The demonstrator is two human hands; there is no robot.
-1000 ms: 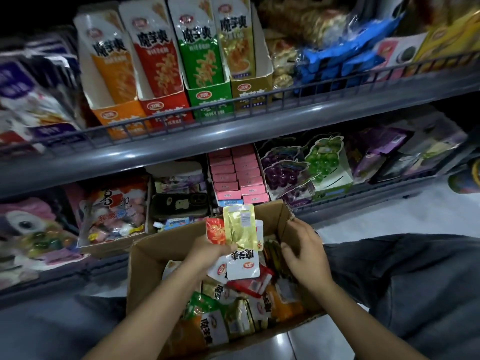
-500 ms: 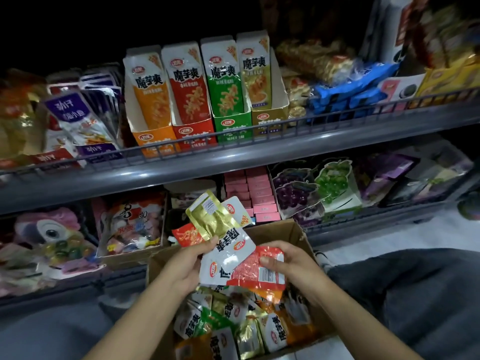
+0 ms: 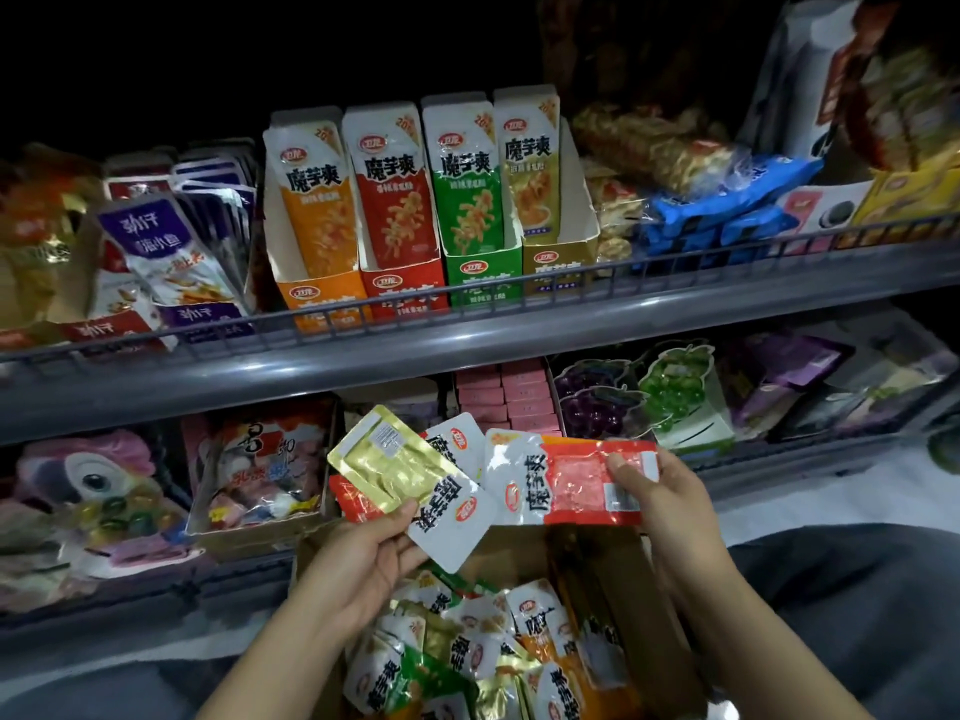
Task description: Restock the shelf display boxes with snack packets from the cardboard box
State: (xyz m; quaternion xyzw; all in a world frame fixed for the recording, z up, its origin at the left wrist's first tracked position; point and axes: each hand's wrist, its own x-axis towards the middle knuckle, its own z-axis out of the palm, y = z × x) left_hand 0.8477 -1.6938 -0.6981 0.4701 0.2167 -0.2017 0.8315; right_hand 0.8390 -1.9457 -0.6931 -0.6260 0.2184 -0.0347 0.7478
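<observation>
My left hand (image 3: pixel 363 558) grips a fan of snack packets (image 3: pixel 410 480), a gold one on top of white and red ones. My right hand (image 3: pixel 660 506) pinches a red-and-white packet (image 3: pixel 566 483) by its right end, held flat beside the fan. Both hover above the open cardboard box (image 3: pixel 644 615), which holds several mixed packets (image 3: pixel 467 652). On the upper shelf stand four display boxes: orange (image 3: pixel 317 304), red (image 3: pixel 400 291), green (image 3: pixel 483 280) and gold (image 3: pixel 558 265), each with upright packets.
A grey wire rail (image 3: pixel 467 304) fronts the upper shelf. Purple packets (image 3: pixel 171 252) lie left of the display boxes, blue packs (image 3: pixel 727 210) to the right. The lower shelf holds pink boxes (image 3: pixel 504 397), grape candy boxes (image 3: pixel 639 397) and a toy bag (image 3: pixel 83 491). My trouser leg (image 3: pixel 857 615) is at right.
My right hand lifted a red-and-white packet out of the box and raised it beside the fan in my left hand. My view tilted up toward the upper shelf.
</observation>
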